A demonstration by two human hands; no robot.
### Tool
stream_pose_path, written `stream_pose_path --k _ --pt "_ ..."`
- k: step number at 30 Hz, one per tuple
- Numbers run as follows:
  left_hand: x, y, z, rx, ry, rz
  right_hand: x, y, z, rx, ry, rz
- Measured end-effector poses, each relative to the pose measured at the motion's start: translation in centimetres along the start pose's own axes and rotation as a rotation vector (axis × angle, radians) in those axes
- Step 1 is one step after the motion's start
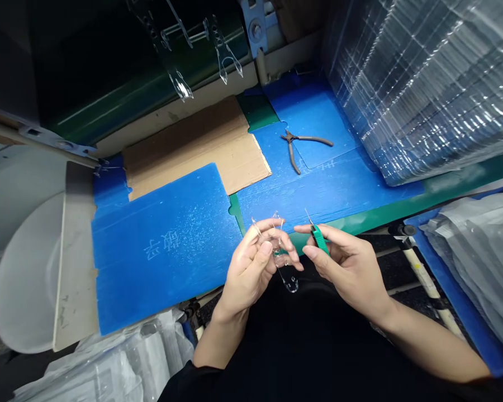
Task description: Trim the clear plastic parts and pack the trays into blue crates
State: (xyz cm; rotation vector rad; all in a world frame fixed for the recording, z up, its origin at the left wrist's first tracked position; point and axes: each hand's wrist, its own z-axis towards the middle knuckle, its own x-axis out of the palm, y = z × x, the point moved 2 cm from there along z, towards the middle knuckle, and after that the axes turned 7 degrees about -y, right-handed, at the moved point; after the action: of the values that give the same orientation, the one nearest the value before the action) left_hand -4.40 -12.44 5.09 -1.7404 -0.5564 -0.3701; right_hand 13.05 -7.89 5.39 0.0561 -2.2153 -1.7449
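Observation:
Between the thumb and fingers of my left hand [255, 262] is a clear plastic part [291, 283], whose rounded end hangs below the fingers. Its pointed tips stick up above them. My right hand [350, 268] grips a green-handled utility knife [319, 239], with the thin blade pointing up and away from me. The two hands are close together over the front edge of the bench, and the blade is apart from the plastic part. Farther back, a pair of cutting pliers [293, 142] lies with its handles spread.
Blue sheets [163, 245] and a cardboard piece [193, 151] cover the green bench. More clear parts [180, 84] hang at the back. A tall plastic-wrapped stack [427, 84] stands right. Bagged items [126, 357] lie low at left, others [482, 245] at right. A white round container [29, 279] is far left.

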Motion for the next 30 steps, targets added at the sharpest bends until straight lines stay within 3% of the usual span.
stream_pose_path --k 10,17,30 --pt "1.0 -0.7 -0.1 -0.235 -0.091 -0.162 -0.4 0.3 0.3 0.002 -0.022 0.039" --pt "0.6 -1.0 0.7 -0.222 -0.232 -0.173 -1.5 -1.2 -0.2 0.013 -0.034 0.05" --pt "0.4 -0.2 2.1 -0.233 -0.254 -0.2 -2.5 -2.5 -1.6 0.07 -0.09 -0.037"
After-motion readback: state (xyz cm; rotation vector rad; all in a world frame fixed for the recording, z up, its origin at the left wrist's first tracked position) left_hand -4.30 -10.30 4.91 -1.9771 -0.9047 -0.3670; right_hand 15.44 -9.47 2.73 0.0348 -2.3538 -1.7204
